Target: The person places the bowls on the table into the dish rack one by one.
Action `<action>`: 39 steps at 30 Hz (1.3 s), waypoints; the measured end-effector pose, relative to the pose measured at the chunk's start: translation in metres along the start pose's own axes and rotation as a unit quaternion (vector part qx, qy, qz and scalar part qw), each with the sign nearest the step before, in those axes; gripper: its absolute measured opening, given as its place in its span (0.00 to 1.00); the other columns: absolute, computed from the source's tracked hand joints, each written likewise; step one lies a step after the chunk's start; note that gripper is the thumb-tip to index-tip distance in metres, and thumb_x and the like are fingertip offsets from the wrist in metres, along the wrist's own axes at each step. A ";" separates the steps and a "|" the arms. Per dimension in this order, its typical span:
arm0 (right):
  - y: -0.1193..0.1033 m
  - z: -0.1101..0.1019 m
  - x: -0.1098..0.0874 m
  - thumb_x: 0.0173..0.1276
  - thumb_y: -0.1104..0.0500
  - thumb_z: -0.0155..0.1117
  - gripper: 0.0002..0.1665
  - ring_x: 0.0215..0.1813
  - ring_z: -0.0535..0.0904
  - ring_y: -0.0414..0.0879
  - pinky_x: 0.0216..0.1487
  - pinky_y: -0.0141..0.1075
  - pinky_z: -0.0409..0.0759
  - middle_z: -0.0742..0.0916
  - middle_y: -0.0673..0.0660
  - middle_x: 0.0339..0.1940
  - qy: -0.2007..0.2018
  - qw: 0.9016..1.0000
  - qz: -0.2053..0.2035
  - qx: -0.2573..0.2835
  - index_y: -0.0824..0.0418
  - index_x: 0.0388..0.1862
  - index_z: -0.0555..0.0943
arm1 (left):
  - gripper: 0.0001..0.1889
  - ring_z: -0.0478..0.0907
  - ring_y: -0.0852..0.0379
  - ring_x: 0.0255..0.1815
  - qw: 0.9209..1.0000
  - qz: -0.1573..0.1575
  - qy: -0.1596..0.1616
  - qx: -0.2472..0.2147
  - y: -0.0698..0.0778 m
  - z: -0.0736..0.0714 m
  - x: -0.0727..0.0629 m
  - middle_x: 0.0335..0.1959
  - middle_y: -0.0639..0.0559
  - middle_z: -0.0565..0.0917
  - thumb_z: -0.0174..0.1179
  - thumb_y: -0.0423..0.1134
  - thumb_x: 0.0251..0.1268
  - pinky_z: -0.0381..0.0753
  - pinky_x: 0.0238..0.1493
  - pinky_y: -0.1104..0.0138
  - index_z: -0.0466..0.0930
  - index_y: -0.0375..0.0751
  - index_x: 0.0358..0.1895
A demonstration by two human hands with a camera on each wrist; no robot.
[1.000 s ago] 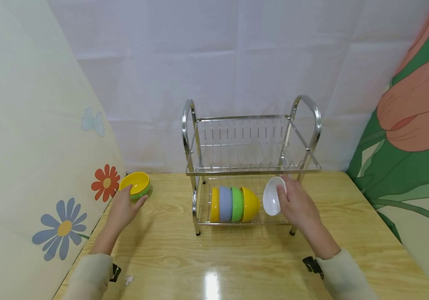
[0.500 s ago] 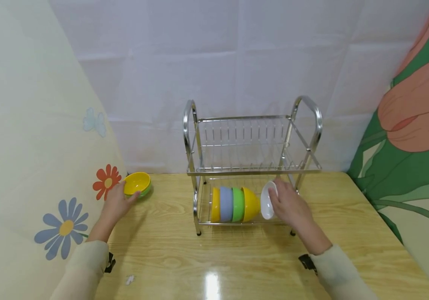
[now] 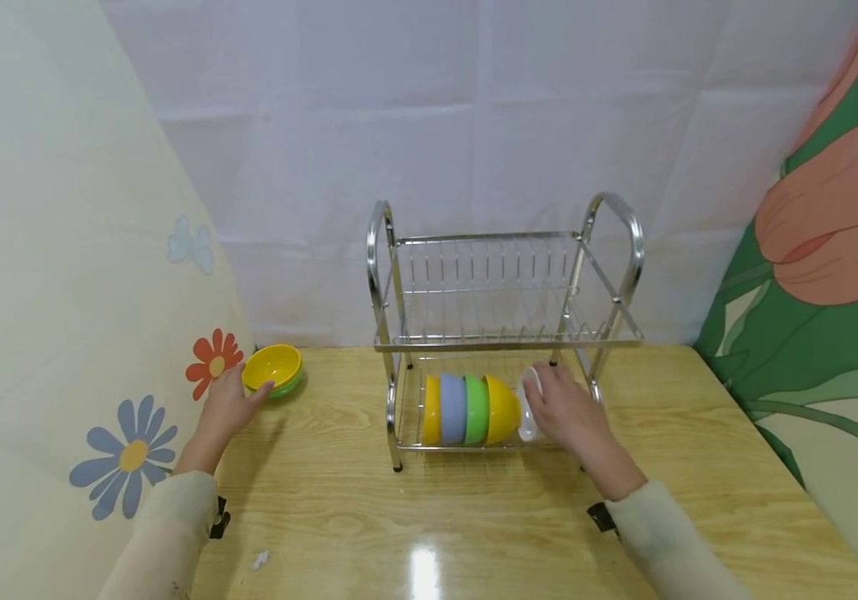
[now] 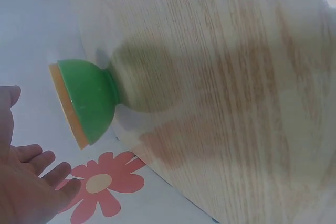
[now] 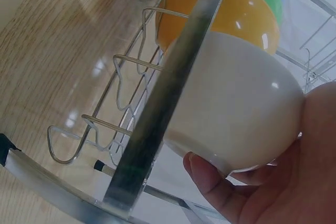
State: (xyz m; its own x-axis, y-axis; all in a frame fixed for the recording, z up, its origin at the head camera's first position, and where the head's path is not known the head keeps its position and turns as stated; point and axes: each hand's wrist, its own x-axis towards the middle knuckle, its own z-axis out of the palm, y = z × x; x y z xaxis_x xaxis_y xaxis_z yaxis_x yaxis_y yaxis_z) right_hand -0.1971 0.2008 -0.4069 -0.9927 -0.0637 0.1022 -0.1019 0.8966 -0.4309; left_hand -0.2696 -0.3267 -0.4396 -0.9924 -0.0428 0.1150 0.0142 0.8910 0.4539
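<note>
My right hand [image 3: 567,412] holds a white bowl [image 3: 529,408] tilted on its side on the rack's lower tier. In the right wrist view its fingers and thumb grip the white bowl [image 5: 236,98] near the base, beside a yellow bowl [image 5: 244,11]. A row of yellow, blue, green and yellow bowls [image 3: 502,410] stands on edge there, left of the white one. At the far left, a yellow bowl [image 3: 271,364] sits nested in a green bowl [image 3: 289,386] on the table. My left hand [image 4: 37,182] is beside this pair with fingers loosely spread, apart from it.
The two-tier metal dish rack [image 3: 507,344] stands on the wooden table [image 3: 338,517]. Its upper tier's front bar lies above the right hand. A flowered panel [image 3: 128,333] borders the table at left, and a white cloth hangs behind.
My right hand has moved left with the white bowl, bringing it up against the row of bowls. The left hand has drawn slightly back from the nested bowls.
</note>
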 end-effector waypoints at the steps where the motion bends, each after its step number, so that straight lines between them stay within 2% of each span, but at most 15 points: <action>1: 0.000 0.001 0.001 0.84 0.43 0.35 0.35 0.65 0.72 0.73 0.60 0.69 0.72 0.70 0.74 0.72 -0.003 1.000 -0.001 -0.001 0.65 0.77 0.62 | 0.45 0.56 0.22 0.71 1.000 -0.003 0.001 -0.001 -0.001 0.001 0.000 0.72 0.19 0.59 0.58 0.52 0.73 0.56 0.71 0.32 0.51 0.18 0.75; 5: -0.001 0.006 0.004 0.84 0.43 0.32 0.37 0.68 0.70 0.73 0.64 0.68 0.71 0.68 0.74 0.74 -0.016 1.000 -0.001 -0.003 0.67 0.78 0.61 | 0.43 0.57 0.22 0.70 1.000 -0.001 0.005 0.000 -0.003 0.004 0.003 0.71 0.19 0.60 0.59 0.50 0.73 0.56 0.71 0.33 0.53 0.17 0.74; 8: -0.002 0.010 0.007 0.84 0.42 0.30 0.38 0.66 0.73 0.72 0.61 0.66 0.74 0.69 0.74 0.73 -0.017 1.000 -0.003 -0.012 0.67 0.77 0.62 | 0.42 0.58 0.23 0.69 1.000 0.003 0.005 0.001 -0.003 0.007 0.006 0.70 0.19 0.61 0.59 0.49 0.73 0.57 0.72 0.34 0.54 0.17 0.73; 11: -0.003 0.013 0.009 0.84 0.41 0.29 0.38 0.54 0.80 0.68 0.49 0.59 0.82 0.76 0.73 0.65 -0.014 1.000 -0.008 -0.024 0.67 0.74 0.65 | 0.42 0.58 0.23 0.68 1.000 -0.002 0.000 0.000 -0.002 0.009 0.007 0.70 0.19 0.61 0.59 0.49 0.73 0.57 0.72 0.34 0.54 0.17 0.73; 15: -0.003 0.017 0.011 0.84 0.42 0.30 0.36 0.42 0.80 0.58 0.40 0.52 0.82 0.80 0.69 0.55 -0.005 0.999 -0.014 -0.032 0.66 0.70 0.69 | 0.43 0.58 0.24 0.69 1.000 -0.019 -0.011 -0.011 -0.001 0.010 0.007 0.70 0.19 0.61 0.59 0.51 0.73 0.57 0.72 0.35 0.53 0.18 0.74; 21: -0.005 0.020 0.013 0.84 0.39 0.29 0.38 0.47 0.81 0.63 0.48 0.57 0.82 0.79 0.71 0.59 0.003 0.999 -0.023 -0.032 0.67 0.71 0.68 | 0.46 0.53 0.24 0.73 0.998 -0.040 -0.031 -0.024 -0.004 0.013 0.008 0.73 0.19 0.54 0.56 0.56 0.75 0.55 0.73 0.35 0.49 0.19 0.75; 25: -0.007 0.022 0.013 0.81 0.34 0.23 0.44 0.55 0.79 0.69 0.55 0.62 0.80 0.75 0.72 0.66 -0.017 0.999 -0.020 -0.027 0.64 0.74 0.65 | 0.47 0.52 0.23 0.73 0.998 -0.049 -0.035 -0.021 -0.009 0.017 0.010 0.74 0.19 0.52 0.55 0.57 0.75 0.54 0.73 0.34 0.48 0.18 0.76; 30: -0.011 0.025 0.014 0.79 0.30 0.16 0.49 0.60 0.76 0.73 0.56 0.65 0.78 0.72 0.74 0.70 -0.037 0.999 -0.017 -0.036 0.63 0.76 0.63 | 0.47 0.52 0.23 0.73 0.998 -0.051 -0.034 -0.019 -0.013 0.021 0.014 0.74 0.18 0.50 0.55 0.56 0.74 0.55 0.73 0.34 0.47 0.18 0.75; 33: -0.013 0.027 0.014 0.81 0.33 0.19 0.47 0.58 0.77 0.73 0.54 0.64 0.79 0.74 0.74 0.68 -0.036 0.998 -0.023 -0.036 0.65 0.75 0.64 | 0.49 0.50 0.22 0.73 0.997 -0.057 -0.036 -0.024 -0.013 0.022 0.015 0.75 0.19 0.48 0.55 0.57 0.74 0.55 0.72 0.33 0.45 0.19 0.76; 39: -0.015 0.033 0.016 0.85 0.42 0.31 0.33 0.49 0.80 0.66 0.45 0.58 0.83 0.79 0.71 0.59 -0.023 0.999 -0.031 -0.030 0.65 0.68 0.69 | 0.50 0.52 0.23 0.71 0.997 -0.061 -0.031 -0.030 -0.014 0.025 0.019 0.74 0.19 0.49 0.56 0.58 0.73 0.57 0.72 0.34 0.43 0.19 0.76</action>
State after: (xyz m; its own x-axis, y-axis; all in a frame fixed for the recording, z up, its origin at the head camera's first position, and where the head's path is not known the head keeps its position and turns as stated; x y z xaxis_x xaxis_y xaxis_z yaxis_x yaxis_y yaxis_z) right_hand -0.2138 0.1723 -0.4280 -0.9865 -0.1397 0.0852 -0.1615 0.9151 -0.3695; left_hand -0.2913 -0.3283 -0.4661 -0.9929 -0.1190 0.0011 -0.1016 0.8524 0.5130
